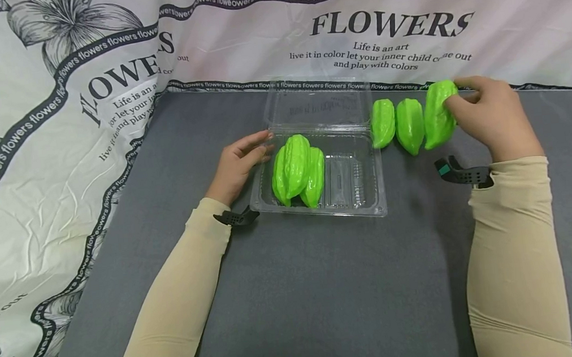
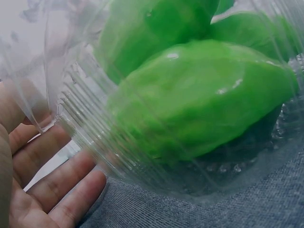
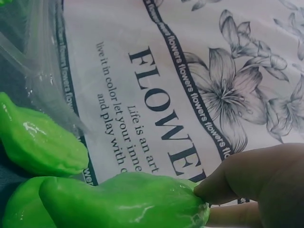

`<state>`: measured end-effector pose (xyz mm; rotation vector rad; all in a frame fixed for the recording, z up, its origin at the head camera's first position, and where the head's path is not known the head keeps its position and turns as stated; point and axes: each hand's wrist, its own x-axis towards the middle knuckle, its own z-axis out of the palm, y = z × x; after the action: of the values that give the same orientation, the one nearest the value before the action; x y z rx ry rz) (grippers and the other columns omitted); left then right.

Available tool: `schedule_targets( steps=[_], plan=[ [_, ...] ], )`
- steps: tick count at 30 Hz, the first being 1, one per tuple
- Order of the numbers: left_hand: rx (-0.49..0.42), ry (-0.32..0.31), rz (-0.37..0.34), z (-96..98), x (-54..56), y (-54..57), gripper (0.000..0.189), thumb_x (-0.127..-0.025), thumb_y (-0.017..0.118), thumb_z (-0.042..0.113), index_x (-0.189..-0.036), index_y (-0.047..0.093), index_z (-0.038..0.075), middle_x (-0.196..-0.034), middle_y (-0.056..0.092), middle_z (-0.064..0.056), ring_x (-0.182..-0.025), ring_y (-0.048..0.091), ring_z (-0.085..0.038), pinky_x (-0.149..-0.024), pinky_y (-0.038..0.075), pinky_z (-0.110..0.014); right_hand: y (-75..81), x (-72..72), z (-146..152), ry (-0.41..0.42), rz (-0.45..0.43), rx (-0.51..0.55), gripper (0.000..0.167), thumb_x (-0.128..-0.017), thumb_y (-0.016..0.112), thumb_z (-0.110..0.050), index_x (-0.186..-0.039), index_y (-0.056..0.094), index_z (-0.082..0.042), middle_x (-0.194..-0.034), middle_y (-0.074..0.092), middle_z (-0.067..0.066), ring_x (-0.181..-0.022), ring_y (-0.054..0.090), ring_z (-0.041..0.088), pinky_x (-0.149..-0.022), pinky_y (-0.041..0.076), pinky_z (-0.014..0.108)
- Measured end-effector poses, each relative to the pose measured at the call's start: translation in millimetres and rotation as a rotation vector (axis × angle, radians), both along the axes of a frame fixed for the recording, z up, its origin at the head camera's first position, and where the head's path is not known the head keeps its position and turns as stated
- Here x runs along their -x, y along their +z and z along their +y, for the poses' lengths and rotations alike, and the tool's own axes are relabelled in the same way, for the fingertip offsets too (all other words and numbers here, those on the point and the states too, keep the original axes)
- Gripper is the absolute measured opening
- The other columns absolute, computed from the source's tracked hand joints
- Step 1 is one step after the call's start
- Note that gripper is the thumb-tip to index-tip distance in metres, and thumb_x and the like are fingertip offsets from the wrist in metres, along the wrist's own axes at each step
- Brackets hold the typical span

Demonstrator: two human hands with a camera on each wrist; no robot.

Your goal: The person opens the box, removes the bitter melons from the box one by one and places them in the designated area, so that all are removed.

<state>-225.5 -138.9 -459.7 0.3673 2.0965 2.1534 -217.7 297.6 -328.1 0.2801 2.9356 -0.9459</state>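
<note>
My right hand pinches the far end of a ridged, glossy green star fruit between thumb and fingers. Left of it two more star fruits lie in a row, a middle star fruit and another star fruit close by the container's right side. The clear plastic container lies with its lid folded back. Inside, on its left half, three star fruits are bunched together, one on top. My left hand is at the container's left side, its extended fingers against the ribbed wall.
A grey table lies under everything. White cloth with printed flowers and lettering rises along the table's back and left edges. Each wrist wears a black strap, the left strap close to the container's near left corner.
</note>
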Motion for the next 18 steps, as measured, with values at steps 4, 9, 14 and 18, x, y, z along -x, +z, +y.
schedule_targets(
  steps=[4,9,14,18],
  plan=[
    [-0.001,0.0,-0.001,-0.2,-0.1,0.5,0.042,-0.108,0.057,0.006,-0.149,0.056,-0.001,-0.15,0.058,-0.019,-0.135,0.06,-0.035,-0.108,0.054,-0.045,-3.7,2.7,4.4,-0.005,0.001,0.008,0.068,-0.1,0.043,-0.034,-0.163,0.04,-0.009,-0.138,0.061,0.031,-0.095,0.061,0.029,-0.068,0.046,0.039],
    [0.001,-0.002,0.004,0.1,-0.7,0.8,0.042,-0.108,0.058,0.007,-0.15,0.056,0.0,-0.15,0.059,-0.018,-0.134,0.061,-0.034,-0.108,0.055,-0.044,-9.0,6.4,9.4,-0.015,-0.014,0.008,0.07,-0.1,0.042,-0.034,-0.165,0.034,-0.007,-0.134,0.062,0.033,-0.065,0.06,0.011,-0.06,0.046,0.032],
    [-0.002,-0.003,0.008,-0.4,-0.9,1.1,0.042,-0.108,0.058,0.007,-0.15,0.057,0.0,-0.15,0.059,-0.017,-0.133,0.062,-0.032,-0.107,0.055,-0.043,-15.4,9.0,11.9,-0.027,-0.026,0.016,0.072,-0.101,0.042,-0.035,-0.166,0.031,-0.006,-0.134,0.062,0.033,-0.065,0.061,0.01,-0.058,0.047,0.032],
    [-0.006,-0.004,0.007,-0.3,-1.1,1.3,0.042,-0.108,0.058,0.007,-0.15,0.057,0.0,-0.15,0.059,-0.018,-0.133,0.062,-0.033,-0.107,0.056,-0.044,-19.5,10.8,13.2,-0.038,-0.024,0.018,0.071,-0.101,0.042,-0.033,-0.165,0.032,-0.004,-0.131,0.062,0.032,-0.065,0.062,0.013,-0.056,0.047,0.031]
  ],
)
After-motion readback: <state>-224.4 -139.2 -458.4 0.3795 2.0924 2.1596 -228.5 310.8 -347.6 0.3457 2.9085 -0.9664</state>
